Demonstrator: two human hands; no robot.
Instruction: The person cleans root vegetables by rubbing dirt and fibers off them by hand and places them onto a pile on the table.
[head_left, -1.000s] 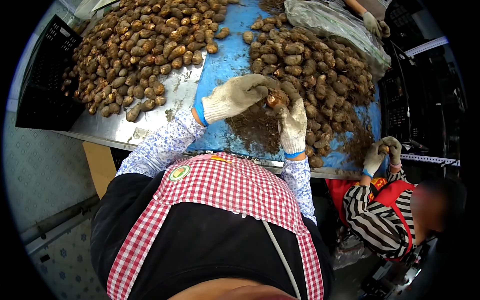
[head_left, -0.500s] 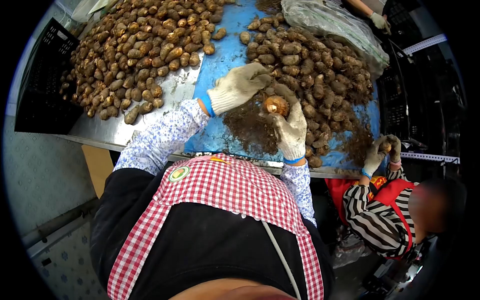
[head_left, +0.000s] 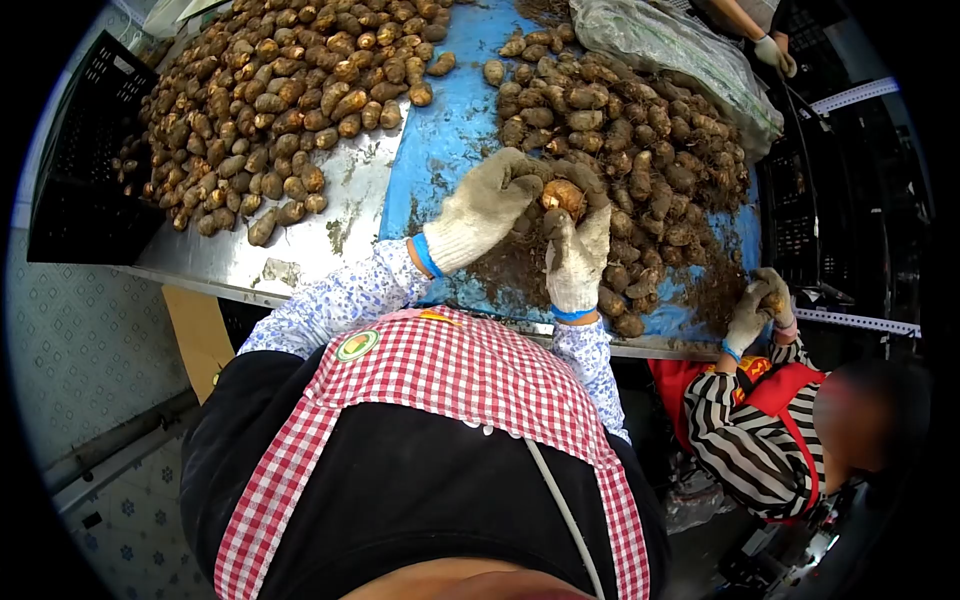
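Note:
My right hand (head_left: 580, 245), in a soiled white knit glove, grips a small brown taro (head_left: 564, 199) between thumb and fingers. A pale patch shows on the taro's end. My left hand (head_left: 487, 207), gloved the same way, is just left of it with curled fingers pressed together. Its fingertips come up close to the taro; whether they touch it or hold something small is hidden. Behind and to the right of both hands lies a heap of dirty, rooty taros (head_left: 640, 150). Loose soil and root bits (head_left: 505, 270) lie under the hands.
A pile of cleaner taros (head_left: 270, 120) covers the metal tabletop (head_left: 345, 190) at left, beside a black crate (head_left: 90, 160). Blue sheeting (head_left: 425, 150) runs between the heaps. Clear plastic (head_left: 670, 55) lies at the back. A co-worker's gloved hands (head_left: 755, 310) are at right.
My left hand has moved slightly down and its fingers have closed in beside the taro. My right hand has shifted a little, lifting the taro slightly up and right.

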